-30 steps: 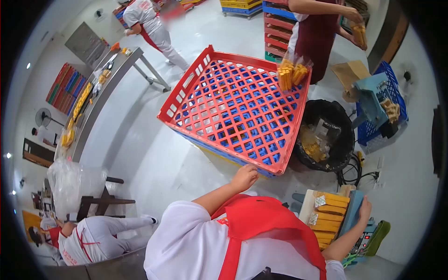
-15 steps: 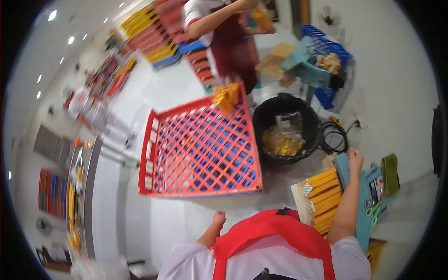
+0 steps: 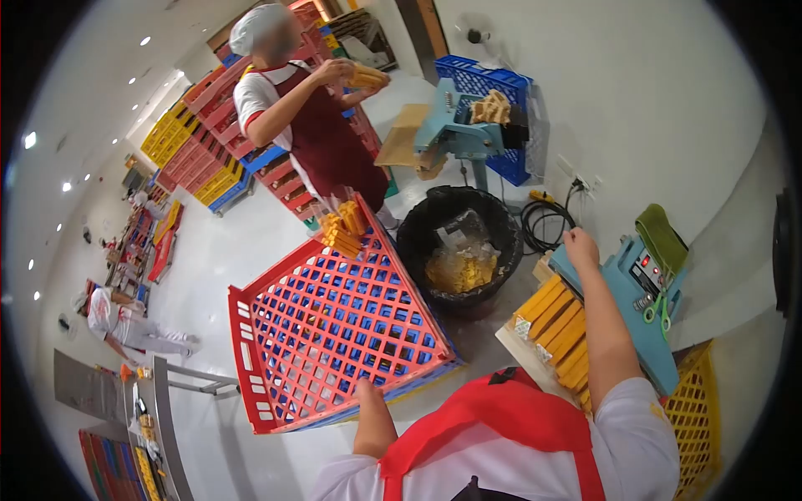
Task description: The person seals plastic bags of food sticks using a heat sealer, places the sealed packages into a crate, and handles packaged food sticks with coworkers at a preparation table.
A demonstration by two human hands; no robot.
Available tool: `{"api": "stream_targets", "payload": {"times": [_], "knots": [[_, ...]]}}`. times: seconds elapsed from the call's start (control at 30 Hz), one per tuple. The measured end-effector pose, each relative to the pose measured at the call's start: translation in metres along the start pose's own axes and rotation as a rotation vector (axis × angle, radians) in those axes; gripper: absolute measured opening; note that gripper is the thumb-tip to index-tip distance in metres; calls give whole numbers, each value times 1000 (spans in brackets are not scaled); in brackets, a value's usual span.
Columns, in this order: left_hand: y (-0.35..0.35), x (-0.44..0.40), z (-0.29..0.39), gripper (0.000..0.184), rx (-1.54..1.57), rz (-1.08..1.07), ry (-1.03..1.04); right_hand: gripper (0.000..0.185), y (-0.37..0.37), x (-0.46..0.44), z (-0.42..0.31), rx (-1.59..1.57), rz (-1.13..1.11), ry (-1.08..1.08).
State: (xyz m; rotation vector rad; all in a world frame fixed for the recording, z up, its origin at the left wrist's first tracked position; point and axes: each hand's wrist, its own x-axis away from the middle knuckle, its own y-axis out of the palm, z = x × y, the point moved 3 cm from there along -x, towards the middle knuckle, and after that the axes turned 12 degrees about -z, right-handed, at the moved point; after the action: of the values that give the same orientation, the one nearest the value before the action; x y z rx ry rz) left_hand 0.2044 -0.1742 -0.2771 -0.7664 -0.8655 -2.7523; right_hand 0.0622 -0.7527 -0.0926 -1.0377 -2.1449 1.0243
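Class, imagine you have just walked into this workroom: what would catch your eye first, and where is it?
Probably the big red lattice crate left of centre, with bagged orange-yellow sticks at its far corner. Beside it, near the middle, stands a black-lined bin with yellow scraps inside. At lower right, orange-yellow packs lie in a row beside a blue machine, with the wearer's right hand at its far end.

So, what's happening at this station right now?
The person's right hand is at the far end of what looks like a bag sealer, beside a row of orange packs. The left hand is by the near rim of the red crate; contact is unclear. Bags of yellow sticks sit at its far corner; beyond, a co-worker holds a yellow bundle.
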Motion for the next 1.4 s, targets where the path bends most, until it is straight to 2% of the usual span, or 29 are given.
{"api": "stream_targets", "payload": {"times": [0.2, 0.3, 0.37, 0.4, 0.47, 0.63, 0.7, 0.9, 0.97, 1.03, 1.07, 1.1, 1.17, 1.23, 1.27, 1.37, 1.4], "knots": [[-32, -17, -51, 51, -276, 9, -218, 31, -1, -1, -1, 75, -33, 107], [-50, -28, -75, 48, -577, 16, -407, 31, -2, 3, -3, 60, -50, 120], [-8, 2, -73, 50, -631, 375, -781, 31, -3, 4, -5, 53, -69, 141], [-8, 0, -74, 50, -638, 369, -787, 31, -3, 2, -5, 56, -64, 150], [-13, 1, -78, 39, -523, 321, -722, 31, 0, 1, -2, 69, -50, 113], [-37, -21, -95, 43, -467, 272, -655, 29, -1, 3, -1, 15, 5, 93], [-40, -20, -98, 40, -449, 180, -569, 29, 0, 7, 2, -15, 35, 66], [-37, -17, -92, 34, -500, 268, -588, 28, -2, 5, 5, -112, 96, 49], [-41, -17, -85, 34, -526, 263, -599, 28, 3, 0, 8, 10, 59, 97], [-35, -1, -68, 46, -563, 26, -353, 27, 4, -1, 7, 41, 55, 90], [-27, 5, -59, 46, -554, 31, -344, 26, 5, 0, 6, 78, 51, 96], [-20, 12, -45, 56, -690, 266, -344, 26, 5, 1, 6, 76, 49, 85], [-16, 20, -26, 67, -815, 503, -335, 26, 4, 2, 5, 96, 60, 86], [-11, 23, 0, 82, -1412, 723, -183, 26, 3, 4, 2, 81, 76, 91], [-10, 26, 5, 82, -1412, 725, -177, 25, 3, 6, 3, 73, 90, 107], [3, 28, -3, 91, -1884, 124, -588, 24, 4, 4, 5, 101, 82, 80], [-12, 22, -11, 93, -1927, 48, -524, 24, 2, 4, 3, 99, 90, 81]]}}
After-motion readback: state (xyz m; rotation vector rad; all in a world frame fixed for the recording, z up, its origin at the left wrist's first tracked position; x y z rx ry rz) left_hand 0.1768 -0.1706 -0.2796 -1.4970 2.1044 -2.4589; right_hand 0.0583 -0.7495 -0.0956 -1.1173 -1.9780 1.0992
